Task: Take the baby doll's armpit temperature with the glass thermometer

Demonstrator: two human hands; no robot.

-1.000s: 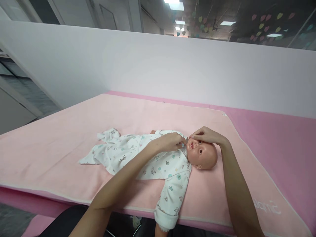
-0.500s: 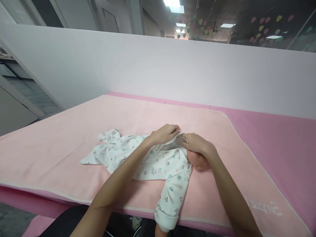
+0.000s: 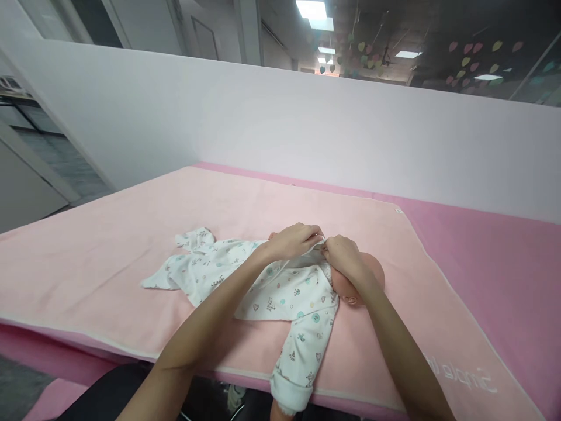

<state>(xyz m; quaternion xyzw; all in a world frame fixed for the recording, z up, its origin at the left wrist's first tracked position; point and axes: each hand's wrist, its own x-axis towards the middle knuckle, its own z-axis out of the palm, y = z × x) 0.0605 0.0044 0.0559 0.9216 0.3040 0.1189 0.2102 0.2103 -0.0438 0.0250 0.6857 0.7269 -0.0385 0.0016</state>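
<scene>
At frame centre, left hand and right hand now pinch the printed romper collar together; a second ago the right hand rested on the doll, lying on the pink mat.

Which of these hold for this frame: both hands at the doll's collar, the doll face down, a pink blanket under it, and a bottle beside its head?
1. Both the left hand and the right hand pinch the romper at the collar. True.
2. The doll lies face down. False: its pose cannot be told, because the right hand hides its face.
3. The doll rests on a pink blanket. True.
4. A bottle stands beside the doll's head. False: no bottle is in view.
</scene>
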